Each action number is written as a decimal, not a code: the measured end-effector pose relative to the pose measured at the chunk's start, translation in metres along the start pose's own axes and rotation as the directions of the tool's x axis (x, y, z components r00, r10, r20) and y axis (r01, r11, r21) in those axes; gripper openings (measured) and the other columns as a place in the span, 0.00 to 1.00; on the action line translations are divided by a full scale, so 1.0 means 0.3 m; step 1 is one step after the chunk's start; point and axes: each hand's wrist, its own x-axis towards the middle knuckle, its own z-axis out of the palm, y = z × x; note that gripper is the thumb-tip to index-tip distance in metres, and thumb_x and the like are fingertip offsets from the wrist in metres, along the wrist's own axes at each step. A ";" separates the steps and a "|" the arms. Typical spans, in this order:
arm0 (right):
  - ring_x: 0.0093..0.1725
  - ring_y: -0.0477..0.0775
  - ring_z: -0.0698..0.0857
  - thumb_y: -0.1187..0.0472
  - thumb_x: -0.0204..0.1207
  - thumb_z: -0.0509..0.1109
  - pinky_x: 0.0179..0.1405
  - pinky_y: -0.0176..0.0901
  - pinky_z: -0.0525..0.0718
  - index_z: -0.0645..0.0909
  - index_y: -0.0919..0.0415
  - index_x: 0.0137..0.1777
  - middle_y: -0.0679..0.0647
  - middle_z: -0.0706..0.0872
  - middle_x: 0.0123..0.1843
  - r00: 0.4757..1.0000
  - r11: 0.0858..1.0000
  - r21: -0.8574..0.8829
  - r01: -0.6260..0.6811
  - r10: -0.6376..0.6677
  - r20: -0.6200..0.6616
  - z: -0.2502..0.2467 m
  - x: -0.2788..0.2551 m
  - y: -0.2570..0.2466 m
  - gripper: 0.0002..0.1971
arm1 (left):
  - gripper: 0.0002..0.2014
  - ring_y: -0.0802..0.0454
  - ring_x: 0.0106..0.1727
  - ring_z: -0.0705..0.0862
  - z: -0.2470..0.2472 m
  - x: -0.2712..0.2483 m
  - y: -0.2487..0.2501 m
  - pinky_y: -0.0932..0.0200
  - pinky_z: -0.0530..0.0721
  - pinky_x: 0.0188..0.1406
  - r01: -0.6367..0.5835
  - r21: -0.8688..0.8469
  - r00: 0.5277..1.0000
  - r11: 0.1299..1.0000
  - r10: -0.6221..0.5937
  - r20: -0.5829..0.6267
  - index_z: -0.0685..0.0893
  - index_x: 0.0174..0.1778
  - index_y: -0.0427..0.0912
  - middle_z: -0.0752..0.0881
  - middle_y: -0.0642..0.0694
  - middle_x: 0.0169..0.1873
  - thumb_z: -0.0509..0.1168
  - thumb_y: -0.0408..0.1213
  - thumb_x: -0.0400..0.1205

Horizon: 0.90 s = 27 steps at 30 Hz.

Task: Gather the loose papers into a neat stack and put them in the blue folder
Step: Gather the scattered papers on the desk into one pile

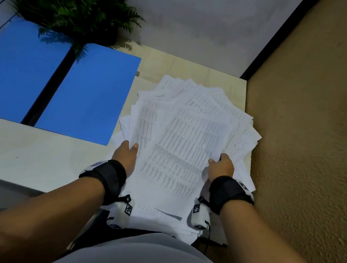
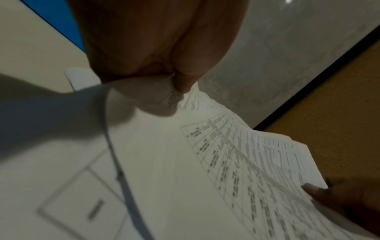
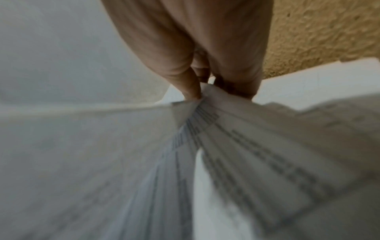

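Now both hands, left hand (image 1: 126, 154) and right hand (image 1: 221, 168), pinch with curled fingers (image 2: 183, 81) the fanned white printed papers (image 1: 185, 138); the open blue plastic folder (image 1: 89, 92) lies on the pale bench (image 1: 26, 152), left of the fingers.

A leafy green fern (image 1: 74, 4) sits at the far left of my pale wooden desk (image 1: 27, 148). A grey wall (image 1: 199, 14) stands behind it, and a rough tan wall (image 1: 319, 132) runs along its right.
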 end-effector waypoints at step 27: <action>0.42 0.54 0.82 0.66 0.77 0.73 0.30 0.31 0.78 0.83 0.66 0.48 0.57 0.87 0.46 0.991 0.863 0.489 -0.130 0.122 0.049 -0.008 0.006 -0.053 0.04 | 0.14 0.37 0.54 0.84 -0.087 0.035 -0.057 0.43 0.84 0.60 0.069 0.029 0.989 0.997 -0.072 0.127 0.74 0.60 0.45 0.85 0.38 0.56 0.66 0.29 0.81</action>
